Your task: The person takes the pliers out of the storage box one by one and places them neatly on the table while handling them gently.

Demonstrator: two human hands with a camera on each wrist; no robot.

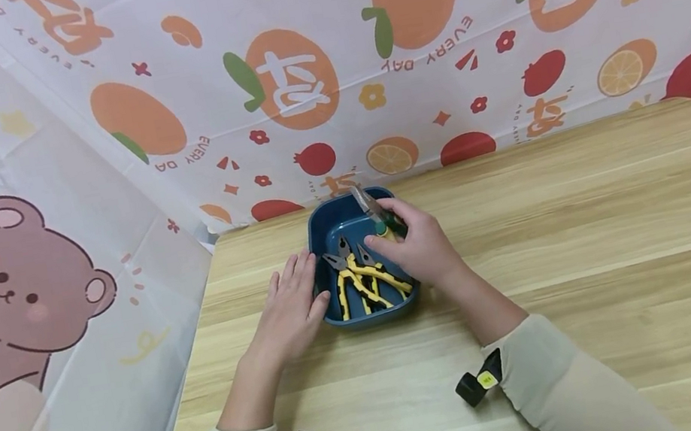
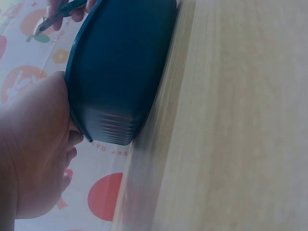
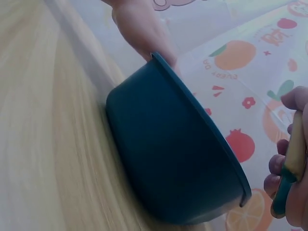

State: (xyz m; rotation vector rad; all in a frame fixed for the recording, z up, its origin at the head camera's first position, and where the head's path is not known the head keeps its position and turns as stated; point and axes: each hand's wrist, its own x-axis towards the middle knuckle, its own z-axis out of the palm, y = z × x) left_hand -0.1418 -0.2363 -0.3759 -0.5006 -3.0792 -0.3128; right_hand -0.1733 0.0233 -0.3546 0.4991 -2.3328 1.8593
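A dark blue plastic basin stands on the table near the wall. My left hand rests along its left rim with fingers straight. Several pliers with yellow-and-black handles lie inside the basin, their grey jaws pointing toward the back. Above the basin's right side, my right hand grips another pair of pliers, metal jaws up and to the left. In the right wrist view, the handle of these pliers shows yellow and green. From the left wrist, the basin hides its contents.
The wood-patterned table stretches to the right of the basin. A fruit-printed cloth hangs along the table's back edge. On the left hangs a cloth with a bear drawing. Both forearms wear black wrist cameras.
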